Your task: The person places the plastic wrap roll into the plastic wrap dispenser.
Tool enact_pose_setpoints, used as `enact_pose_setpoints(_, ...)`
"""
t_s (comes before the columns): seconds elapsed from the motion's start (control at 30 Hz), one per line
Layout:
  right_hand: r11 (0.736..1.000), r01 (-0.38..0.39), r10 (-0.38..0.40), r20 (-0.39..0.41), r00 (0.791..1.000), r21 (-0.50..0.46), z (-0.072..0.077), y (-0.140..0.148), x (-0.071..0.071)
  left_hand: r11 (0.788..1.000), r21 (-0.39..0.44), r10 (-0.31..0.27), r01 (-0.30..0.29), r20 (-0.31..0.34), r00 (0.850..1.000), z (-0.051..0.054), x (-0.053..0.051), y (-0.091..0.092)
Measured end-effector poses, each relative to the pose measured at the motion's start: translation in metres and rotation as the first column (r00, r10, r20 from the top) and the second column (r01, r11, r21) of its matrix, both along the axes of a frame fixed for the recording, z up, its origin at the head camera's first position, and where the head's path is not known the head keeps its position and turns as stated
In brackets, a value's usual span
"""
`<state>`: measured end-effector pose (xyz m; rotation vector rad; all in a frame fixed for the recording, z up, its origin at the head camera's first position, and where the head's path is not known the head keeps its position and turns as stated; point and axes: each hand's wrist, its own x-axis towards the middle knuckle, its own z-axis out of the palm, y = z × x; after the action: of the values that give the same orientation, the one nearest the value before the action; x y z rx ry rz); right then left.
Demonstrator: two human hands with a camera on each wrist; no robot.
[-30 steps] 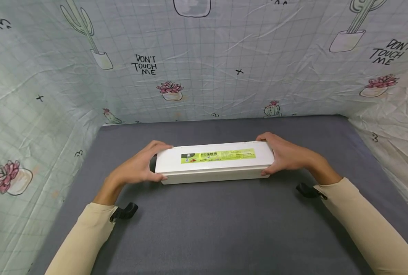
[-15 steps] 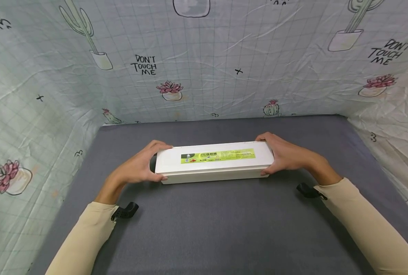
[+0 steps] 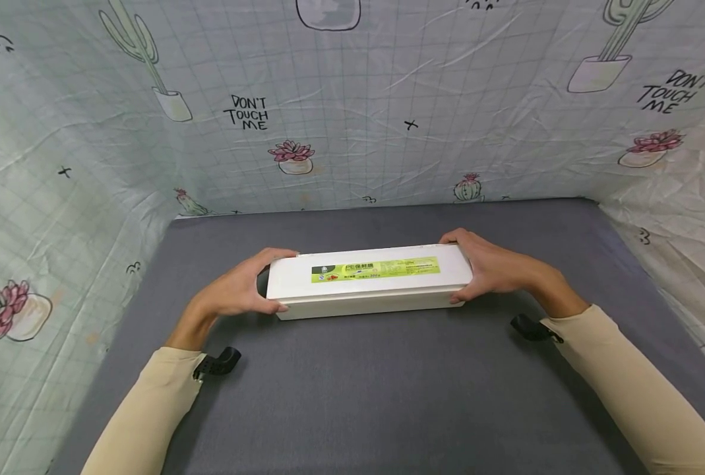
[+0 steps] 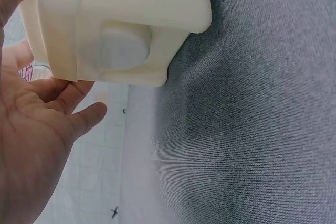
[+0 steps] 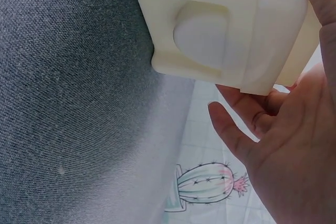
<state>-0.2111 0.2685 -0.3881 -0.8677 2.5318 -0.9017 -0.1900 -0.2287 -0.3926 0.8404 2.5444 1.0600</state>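
Note:
A long white cling film box (image 3: 364, 302) with a yellow-green label (image 3: 376, 269) lies crosswise on the dark grey cloth. My left hand (image 3: 242, 282) grips its left end, thumb at the front edge and fingers at the back. At the right end my right hand (image 3: 491, 264) holds it likewise. Both wrist views show an end wall with an opening, where a round white roll end (image 4: 125, 46) sits inside; the right roll end (image 5: 202, 34) looks the same. The box's underside meets the cloth. Some fingertips are hidden behind the box.
Dark grey cloth (image 3: 376, 389) covers the tabletop. Pale curtain fabric (image 3: 352, 105) printed with cacti and lettering rises at the back and both sides. Black wrist devices are strapped at the left cuff (image 3: 218, 363) and the right cuff (image 3: 533, 328).
The left hand's knuckles have dipped slightly at the box's back left corner. The box and the right hand look nearly the same; the head view has shifted a little.

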Motion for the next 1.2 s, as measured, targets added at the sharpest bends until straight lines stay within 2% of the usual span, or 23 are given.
enact_pose_setpoints(0.3,0.999,-0.017,0.017,-0.005,1.0,-0.032,-0.002,0.001,0.001,1.0,0.007,-0.023,0.023,0.015,1.0,-0.001,0.0,0.001)
enact_pose_setpoints(0.7,0.999,-0.013,0.012,-0.022,1.0,-0.04,-0.007,0.001,0.002,0.998,0.049,0.033,-0.032,-0.023,0.999,-0.01,0.01,-0.001)
enact_pose_setpoints(0.9,0.999,-0.009,0.008,-0.017,1.0,-0.04,-0.006,0.001,0.003,0.999,0.027,0.026,-0.025,-0.049,0.998,-0.007,0.007,-0.001)
enact_pose_setpoints(1.2,0.999,-0.011,0.011,-0.003,1.0,-0.046,-0.008,0.001,0.001,1.0,-0.003,0.009,-0.009,-0.04,0.999,-0.008,0.003,-0.002)
